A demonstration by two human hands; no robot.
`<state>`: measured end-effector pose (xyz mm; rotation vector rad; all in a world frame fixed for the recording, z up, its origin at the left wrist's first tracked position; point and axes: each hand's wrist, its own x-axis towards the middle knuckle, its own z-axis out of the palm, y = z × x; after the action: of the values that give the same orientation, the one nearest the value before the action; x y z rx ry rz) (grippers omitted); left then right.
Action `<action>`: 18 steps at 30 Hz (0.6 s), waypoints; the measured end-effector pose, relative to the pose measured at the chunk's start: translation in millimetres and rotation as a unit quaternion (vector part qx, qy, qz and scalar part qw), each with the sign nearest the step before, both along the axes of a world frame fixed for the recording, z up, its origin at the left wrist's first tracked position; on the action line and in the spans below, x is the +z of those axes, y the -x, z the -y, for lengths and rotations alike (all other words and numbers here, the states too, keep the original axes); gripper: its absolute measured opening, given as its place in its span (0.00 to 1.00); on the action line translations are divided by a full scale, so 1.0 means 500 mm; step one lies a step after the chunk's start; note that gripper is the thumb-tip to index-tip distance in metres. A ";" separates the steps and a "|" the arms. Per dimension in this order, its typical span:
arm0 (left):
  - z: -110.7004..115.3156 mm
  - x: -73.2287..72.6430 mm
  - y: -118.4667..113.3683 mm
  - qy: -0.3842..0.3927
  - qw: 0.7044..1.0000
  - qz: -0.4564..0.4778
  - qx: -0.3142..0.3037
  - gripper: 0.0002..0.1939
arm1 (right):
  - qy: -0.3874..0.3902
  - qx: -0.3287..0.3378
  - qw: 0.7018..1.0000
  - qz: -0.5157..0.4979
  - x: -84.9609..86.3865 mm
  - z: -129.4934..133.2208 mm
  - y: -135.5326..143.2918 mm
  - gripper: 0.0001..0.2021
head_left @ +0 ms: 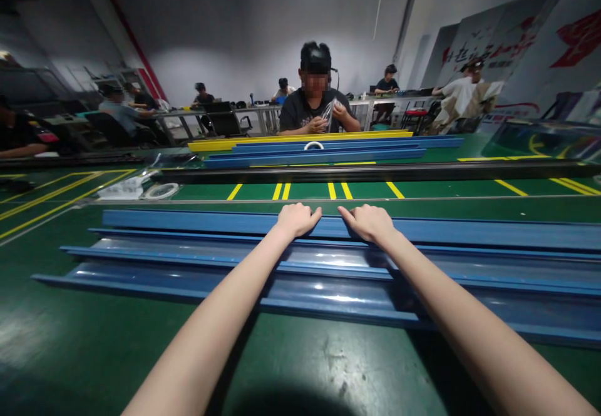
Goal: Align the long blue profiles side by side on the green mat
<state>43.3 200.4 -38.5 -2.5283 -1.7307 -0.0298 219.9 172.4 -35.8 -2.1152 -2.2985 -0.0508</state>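
Observation:
Both of my arms reach forward over the green tabletop (300,372). My left hand (297,219) is closed over the farthest long blue channel strip (197,221), its thumb pointing inward. A short gap away, my right hand (369,221) grips the same strip, with the fingers bent over its far side and mostly hidden. Nearer to me lie two more blue channels, a middle one (169,250) and a front one (150,278), parallel, with their shiny hollow sides up. My forearms cross above them.
Beyond a thin edge line lie a long black rail (422,171), several blue strips (282,158) and a yellow strip (300,141). White rings (160,191) and a clear bag sit left. A person (314,100) opposite holds clear plastic; others sit behind.

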 end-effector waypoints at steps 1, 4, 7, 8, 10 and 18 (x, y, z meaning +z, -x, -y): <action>0.001 -0.001 0.000 -0.009 1.000 -0.001 -0.003 0.35 | -0.014 0.001 1.000 0.006 -0.002 0.001 0.000 0.40; 0.008 -0.005 0.003 -0.045 0.999 -0.004 -0.019 0.33 | -0.058 0.019 0.998 0.025 -0.006 0.007 0.000 0.37; 0.018 0.002 0.005 -0.084 0.996 0.003 -0.033 0.30 | -0.092 0.041 0.994 0.041 0.003 0.014 -0.003 0.33; 0.021 0.008 0.005 -0.096 0.995 0.008 -0.035 0.30 | -0.102 0.043 0.993 0.046 0.011 0.017 -0.004 0.32; 0.029 0.026 0.006 -0.120 0.992 0.018 -0.036 0.29 | -0.120 0.040 0.991 0.053 0.032 0.022 -0.006 0.30; 0.109 0.104 0.012 -0.192 0.978 0.059 -0.061 0.31 | -0.175 0.029 0.980 0.088 0.116 0.105 -0.002 0.28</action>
<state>37.3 145.9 13.4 -2.3763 -1.4322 -0.4814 221.1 119.8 22.4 -1.9334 -2.2317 -0.6160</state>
